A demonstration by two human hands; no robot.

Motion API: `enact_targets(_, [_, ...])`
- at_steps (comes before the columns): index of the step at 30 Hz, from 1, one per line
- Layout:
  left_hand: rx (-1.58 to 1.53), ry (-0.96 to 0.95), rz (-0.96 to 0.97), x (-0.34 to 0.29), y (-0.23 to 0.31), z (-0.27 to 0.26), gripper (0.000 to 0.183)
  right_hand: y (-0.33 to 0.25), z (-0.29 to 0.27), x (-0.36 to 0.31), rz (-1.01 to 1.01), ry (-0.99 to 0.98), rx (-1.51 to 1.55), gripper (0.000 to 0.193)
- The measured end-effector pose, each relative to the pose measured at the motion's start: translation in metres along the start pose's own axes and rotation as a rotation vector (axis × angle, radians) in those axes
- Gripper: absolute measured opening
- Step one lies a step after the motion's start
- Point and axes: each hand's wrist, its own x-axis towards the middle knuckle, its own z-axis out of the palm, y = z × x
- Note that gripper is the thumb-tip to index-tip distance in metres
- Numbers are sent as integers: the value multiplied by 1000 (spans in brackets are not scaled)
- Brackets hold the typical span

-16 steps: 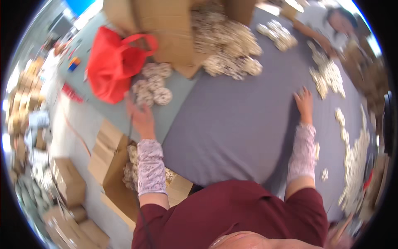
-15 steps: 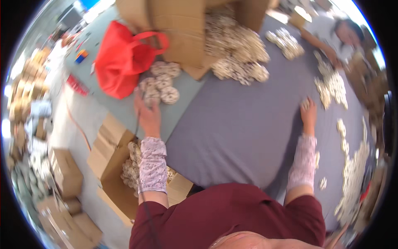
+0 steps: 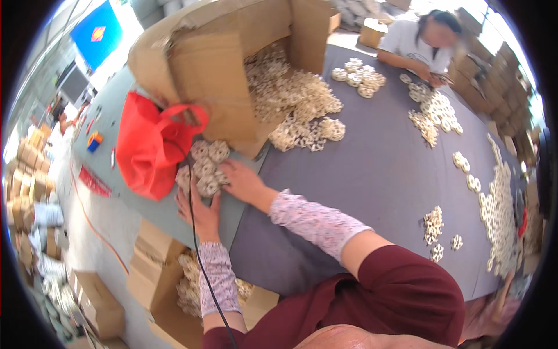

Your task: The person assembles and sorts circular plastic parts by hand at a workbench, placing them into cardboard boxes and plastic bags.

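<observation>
A cluster of stacked round, pale openwork wooden pieces (image 3: 204, 167) sits on the grey-green part of the table, beside a red cloth bag (image 3: 145, 148). My left hand (image 3: 199, 212) rests at the near side of this cluster, fingers spread and thumb apart, touching its edge. From the right, my right hand (image 3: 243, 181) reaches across; its fingertips close on a round pale piece at the cluster's right side, partly hidden by the fingers. A thin black cable (image 3: 200, 262) runs down over my left hand and forearm.
A big cardboard box (image 3: 212, 87) lies on its side, spilling loose pale pieces (image 3: 305, 104). An open carton (image 3: 151, 262) with more pieces stands below the left table edge. Across the grey cloth, a co-worker (image 3: 415, 43) handles pieces. Flat rows of pieces (image 3: 500, 203) line the right side.
My right hand has crossed from the right side of the cloth to the cluster by the bag. My left hand stays by the cluster, its fingers spread at the near edge. The view has shifted.
</observation>
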Motion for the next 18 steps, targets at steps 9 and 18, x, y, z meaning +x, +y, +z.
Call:
enact_targets(9, [236, -22, -136, -1, -9, 6, 57, -44, -46, -77, -154, 83, -71, 65])
enact_targets(18, [240, -34, 306, -37, -32, -16, 46, -155, -263, -527, 230, 123, -387, 33])
